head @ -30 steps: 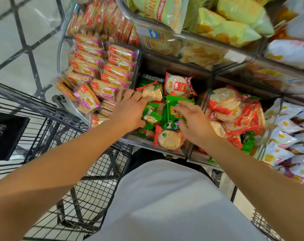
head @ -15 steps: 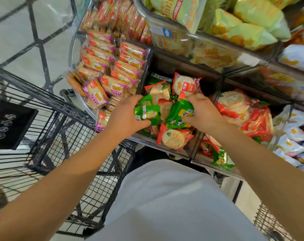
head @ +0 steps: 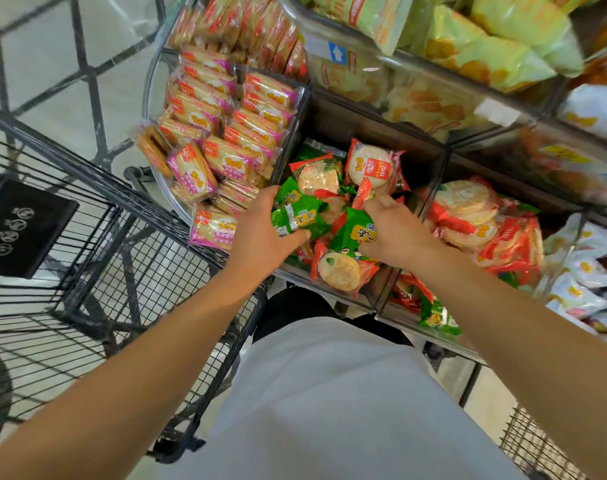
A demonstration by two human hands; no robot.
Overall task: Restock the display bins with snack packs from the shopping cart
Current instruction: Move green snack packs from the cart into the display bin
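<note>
**Both hands on green packs in the middle bin**

The left hand (head: 260, 233) holds a green snack pack (head: 297, 214) at the near left side of the middle bin (head: 333, 292); its grip is wrapped round the pack, thumb under the near edge and fingers over the far edge. The right hand (head: 395, 230) lies on a second green pack (head: 355, 237) just to the right, fingers curled over its far right edge and holding it. The two packs sit close beside each other on top of the heap in the bin.

Round them in the same bin lie red-trimmed rice cracker packs: one (head: 373, 166) at the far side, standing tilted, another (head: 340, 270) against the near clear wall, and one (head: 317, 176) just beyond the left hand.

The left bin (head: 149, 98) is packed with rows of pink-edged biscuit packs (head: 229, 157). The right bin (head: 430, 188) holds a pile of round crackers in red wrappers (head: 468, 216), and further right lie white packs (head: 579, 268). An upper shelf (head: 381, 57) at the far side carries large pale green bags (head: 485, 46).

The black wire shopping cart (head: 97, 244) stands at the near left, touching the bin stand. The person's white shirt (head: 330, 403) fills the near middle.
</note>
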